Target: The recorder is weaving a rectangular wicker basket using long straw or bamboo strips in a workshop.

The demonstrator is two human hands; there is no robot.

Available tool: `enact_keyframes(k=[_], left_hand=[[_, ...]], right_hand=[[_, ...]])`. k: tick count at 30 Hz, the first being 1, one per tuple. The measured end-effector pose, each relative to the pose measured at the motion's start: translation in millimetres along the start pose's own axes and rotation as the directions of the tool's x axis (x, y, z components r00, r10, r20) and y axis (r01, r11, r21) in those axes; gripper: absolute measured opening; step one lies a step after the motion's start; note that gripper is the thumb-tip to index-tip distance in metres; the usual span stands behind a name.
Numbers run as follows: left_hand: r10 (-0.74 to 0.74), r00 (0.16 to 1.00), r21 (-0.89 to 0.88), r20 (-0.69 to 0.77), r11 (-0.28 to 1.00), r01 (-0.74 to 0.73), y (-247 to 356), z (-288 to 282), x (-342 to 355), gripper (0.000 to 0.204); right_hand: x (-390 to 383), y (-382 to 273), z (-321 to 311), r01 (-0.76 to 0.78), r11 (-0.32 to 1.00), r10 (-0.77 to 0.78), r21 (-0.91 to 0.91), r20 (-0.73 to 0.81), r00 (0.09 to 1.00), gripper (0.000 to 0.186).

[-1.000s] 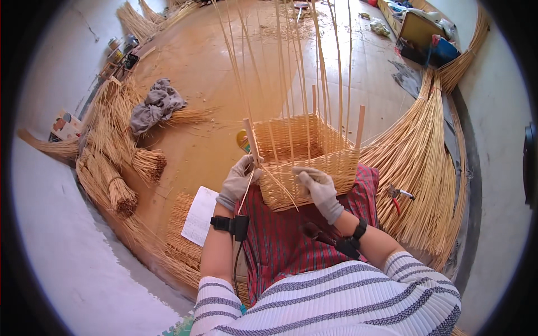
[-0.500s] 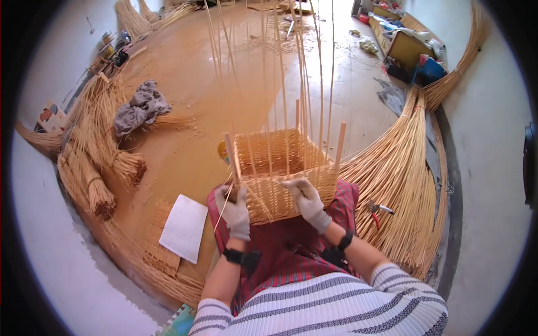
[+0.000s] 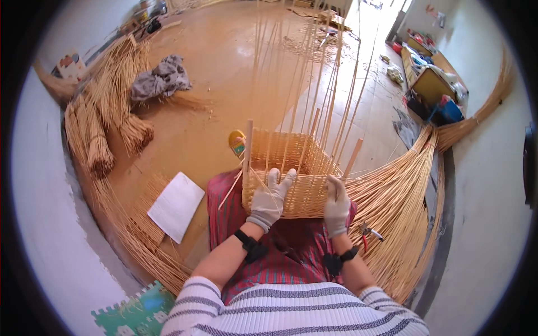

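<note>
A half-woven square wicker basket [image 3: 302, 196] rests on my lap over a red checked cloth [image 3: 224, 207], with many long upright stakes [image 3: 302, 84] rising from its rim. My gloved left hand [image 3: 269, 199] lies flat against the basket's near wall, fingers spread and pointing up. My gloved right hand [image 3: 336, 207] presses on the near right corner, next to a flat wooden corner post [image 3: 352, 158]. A loose thin willow rod [image 3: 231, 189] slants off the left corner.
Bundles of willow rods [image 3: 101, 140] curve along the left, and a big fan of rods [image 3: 403, 213] lies at my right. A white sheet [image 3: 175, 205], red-handled cutters [image 3: 370, 234], a grey rag [image 3: 161, 79] and a yellow tape measure [image 3: 237, 142] sit on the floor.
My left hand has moved from the left corner post onto the near wall and flattened. My right hand has slid to the right corner. The view has tilted.
</note>
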State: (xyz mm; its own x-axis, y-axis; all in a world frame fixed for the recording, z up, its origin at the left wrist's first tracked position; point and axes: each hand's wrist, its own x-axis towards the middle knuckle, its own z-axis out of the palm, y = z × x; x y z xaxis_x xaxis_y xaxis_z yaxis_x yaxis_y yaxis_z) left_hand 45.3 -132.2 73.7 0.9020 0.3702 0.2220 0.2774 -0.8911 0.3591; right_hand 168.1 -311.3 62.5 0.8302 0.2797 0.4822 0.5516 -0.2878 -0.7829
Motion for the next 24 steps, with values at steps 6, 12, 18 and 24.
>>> enact_keyframes(k=[6, 12, 18, 24], left_hand=[[-0.103, 0.824, -0.362, -0.557, 0.923, -0.130, -33.0, 13.0, -25.0, 0.044], [-0.310, 0.896, -0.679, -0.317, 0.734, 0.014, -80.7, -27.9, -8.5, 0.049], [-0.050, 0.995, -0.749, 0.081, 0.656, 0.094, -136.9, -24.3, 30.5, 0.044], [-0.102, 0.995, -0.799, 0.015, 0.596, 0.073, -122.6, -11.1, 30.1, 0.048]], right_hand=[[-21.9, -116.4, 12.9, 0.141, 0.980, -0.174, 0.142, 0.250, 0.953, 0.024], [-24.6, -143.0, 26.2, 0.530, 0.826, -0.534, 0.192, 0.566, 0.627, 0.042], [-38.7, -74.5, 38.0, 0.021, 0.799, -0.275, 0.601, 0.333, 0.902, 0.029], [-20.1, -32.1, 23.0, -0.636, 0.600, 0.501, 0.485, 0.393, 0.771, 0.031]])
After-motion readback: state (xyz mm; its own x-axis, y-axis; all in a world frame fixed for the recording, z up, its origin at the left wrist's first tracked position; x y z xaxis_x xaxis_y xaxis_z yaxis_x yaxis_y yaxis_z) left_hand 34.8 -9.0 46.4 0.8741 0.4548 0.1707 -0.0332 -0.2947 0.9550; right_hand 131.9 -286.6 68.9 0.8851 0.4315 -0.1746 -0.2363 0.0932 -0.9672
